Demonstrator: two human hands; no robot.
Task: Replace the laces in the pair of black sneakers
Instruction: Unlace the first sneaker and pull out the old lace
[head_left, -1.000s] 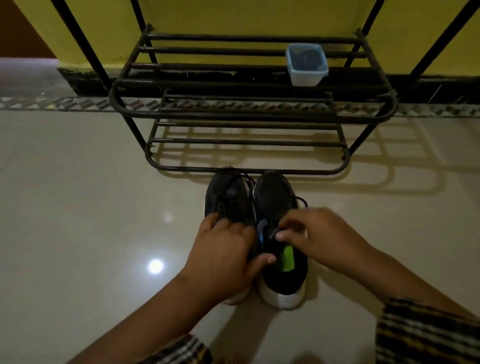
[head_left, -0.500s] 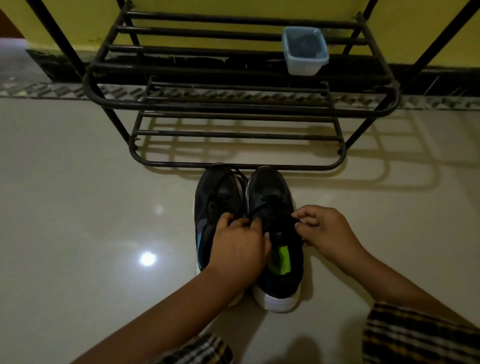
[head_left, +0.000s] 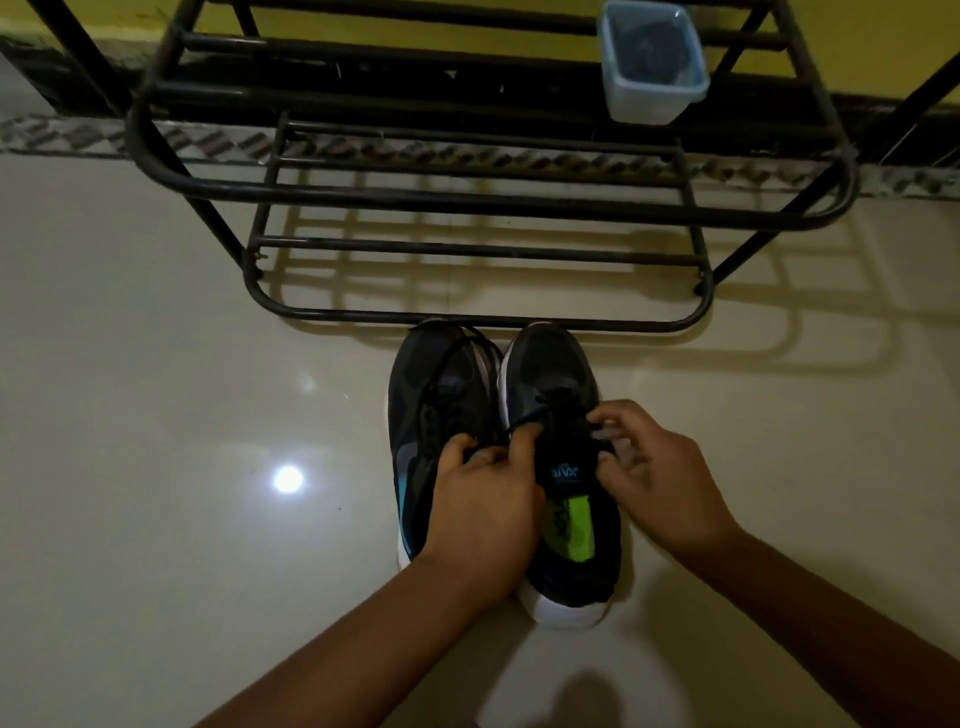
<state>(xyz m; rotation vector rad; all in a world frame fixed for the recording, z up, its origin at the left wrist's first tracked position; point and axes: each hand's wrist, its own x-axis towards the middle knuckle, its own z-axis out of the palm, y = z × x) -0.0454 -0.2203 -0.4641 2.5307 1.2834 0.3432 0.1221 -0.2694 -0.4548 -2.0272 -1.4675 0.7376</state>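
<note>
Black woven laces on the right-hand black mesh sneaker are pinched by both hands: left hand and right hand each curl fingertips round a strand. Best to draw each strand out evenly, eyelet by eyelet, steadying the shoe.

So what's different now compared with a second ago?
The right hand slid off the tongue to the lace on the right sneaker, and the left hand shifted up to pinch it too. Both sneakers, the rack and tub stayed put.
</note>
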